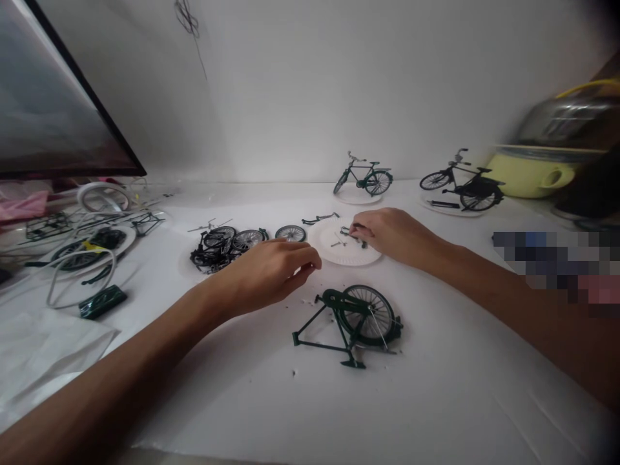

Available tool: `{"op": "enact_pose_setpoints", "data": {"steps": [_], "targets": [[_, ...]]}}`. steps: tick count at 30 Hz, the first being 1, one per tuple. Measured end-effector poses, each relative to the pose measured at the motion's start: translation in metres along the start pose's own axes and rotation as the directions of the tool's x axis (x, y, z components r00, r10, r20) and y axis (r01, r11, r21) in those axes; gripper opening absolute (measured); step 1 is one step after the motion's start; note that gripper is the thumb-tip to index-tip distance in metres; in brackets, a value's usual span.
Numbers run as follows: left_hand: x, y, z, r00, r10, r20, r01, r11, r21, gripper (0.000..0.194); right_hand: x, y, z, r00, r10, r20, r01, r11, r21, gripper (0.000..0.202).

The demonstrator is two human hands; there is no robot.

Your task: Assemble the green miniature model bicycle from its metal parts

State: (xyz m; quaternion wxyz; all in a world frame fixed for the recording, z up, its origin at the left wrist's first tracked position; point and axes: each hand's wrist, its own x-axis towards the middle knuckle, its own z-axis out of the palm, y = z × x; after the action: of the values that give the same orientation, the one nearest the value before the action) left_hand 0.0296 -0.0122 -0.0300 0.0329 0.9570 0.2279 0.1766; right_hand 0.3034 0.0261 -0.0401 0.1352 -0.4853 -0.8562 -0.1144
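Small bicycle parts point(340, 243) on the white plate point(353, 261), centre of the picture, with our right hand point(388, 234) at them.
Its fingertips bend close together over the plate's right side; whether they pinch a piece we cannot tell. Parts this thin call, we judge, for a light fingertip pinch, one at a time, lifted straight up so we don't scatter the others. Our left hand point(274, 268), loosely curled with thumb and forefinger apart, hangs to the plate's lower left, nothing visible in it; it could steady the rim. At lower centre the green bicycle frame point(343, 301) lies on its side on the desk point(436, 400), a wheel point(391, 315) fitted; we should keep our wrists clear of it. Toward the upper right, two assembled bicycles point(372, 169) give us shapes to compare.
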Motion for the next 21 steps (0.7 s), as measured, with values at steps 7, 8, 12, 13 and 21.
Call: {"op": "enact_pose_setpoints", "data": {"steps": [7, 8, 12, 13, 21], "targets": [[-0.003, -0.002, -0.003, 1.0, 0.004, -0.021, -0.004, 1.0, 0.007, 0.016, -0.002, 0.007, -0.005, 0.992, 0.094, -0.085, -0.089, 0.994, 0.069, 0.027], [-0.003, -0.002, -0.003, 1.0, -0.001, -0.018, 0.001, 1.0, 0.013, 0.017, 0.0, 0.008, -0.004, 0.99, 0.105, -0.097, -0.097, 0.992, 0.081, 0.027], [-0.005, -0.005, -0.003, 1.0, -0.004, 0.003, 0.004, 1.0, 0.005, 0.018, 0.003, 0.007, -0.001, 0.982, 0.127, -0.137, -0.111, 0.986, 0.121, 0.027], [-0.006, -0.005, -0.003, 1.0, -0.006, 0.001, 0.006, 1.0, -0.001, 0.018, 0.002, 0.006, 0.0, 0.981, 0.131, -0.144, -0.113, 0.985, 0.127, 0.027], [-0.01, -0.012, -0.006, 0.998, -0.055, -0.008, 0.055, 0.998, 0.014, 0.02, -0.01, 0.012, -0.003, 0.978, 0.151, -0.142, -0.132, 0.982, 0.137, 0.015]]}}
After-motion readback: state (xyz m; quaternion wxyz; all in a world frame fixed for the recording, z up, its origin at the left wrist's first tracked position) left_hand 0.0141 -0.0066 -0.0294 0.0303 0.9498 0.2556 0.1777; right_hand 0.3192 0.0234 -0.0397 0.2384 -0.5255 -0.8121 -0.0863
